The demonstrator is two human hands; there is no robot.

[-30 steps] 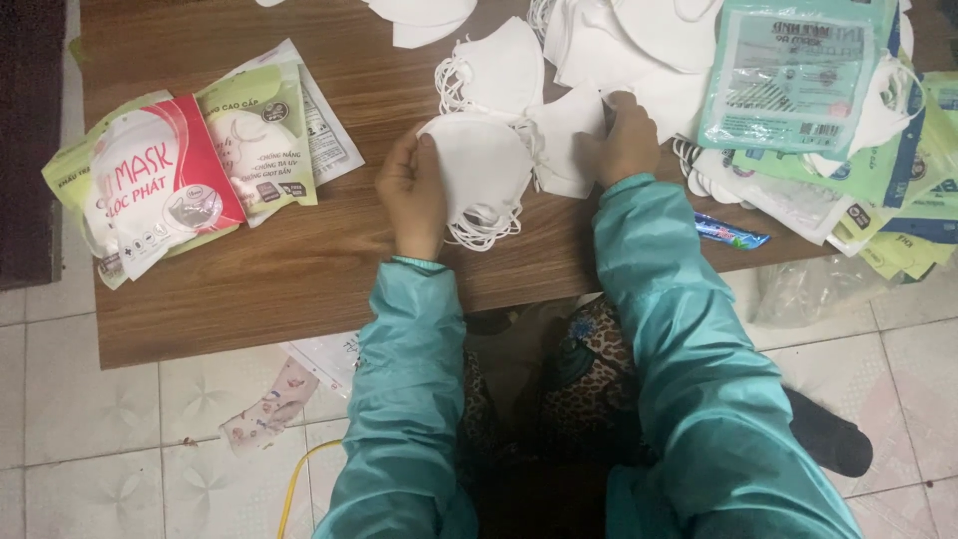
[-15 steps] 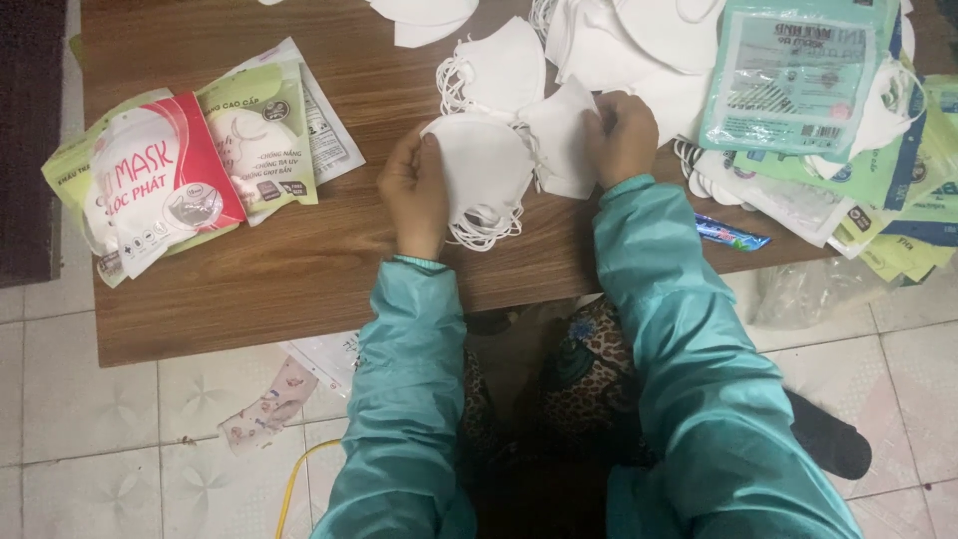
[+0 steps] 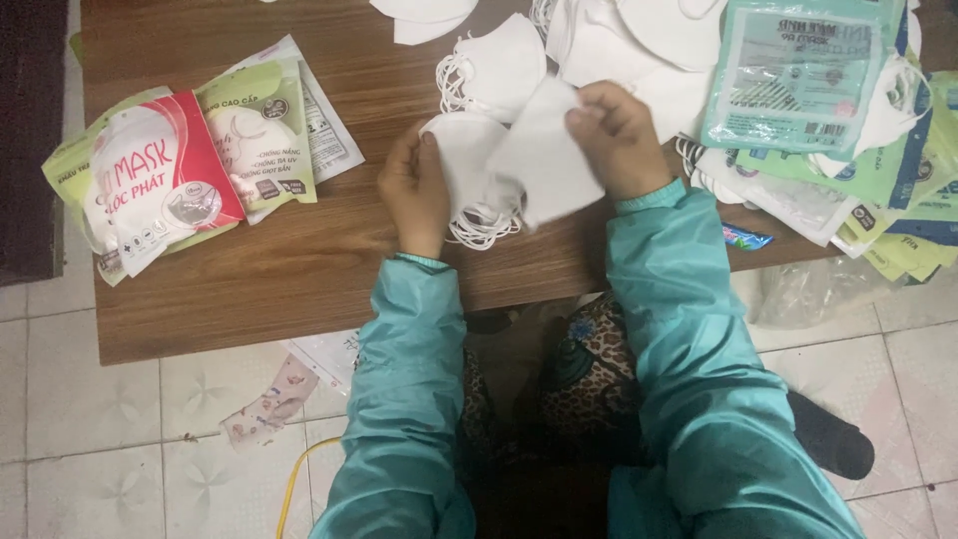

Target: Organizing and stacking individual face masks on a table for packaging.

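My left hand rests on a small stack of white face masks with ear loops hanging off its near side, on the wooden table. My right hand pinches one folded white mask by its upper right corner and holds it over the stack. Both arms wear teal sleeves.
Sealed mask packets in red, green and white lie at the table's left. More loose white masks lie behind the hands. A pile of teal and green packets fills the right. Tiled floor with paper scraps lies below.
My right hand has brought a white mask from the pile at the right over onto the stack under my left hand. The left hand has stayed put.
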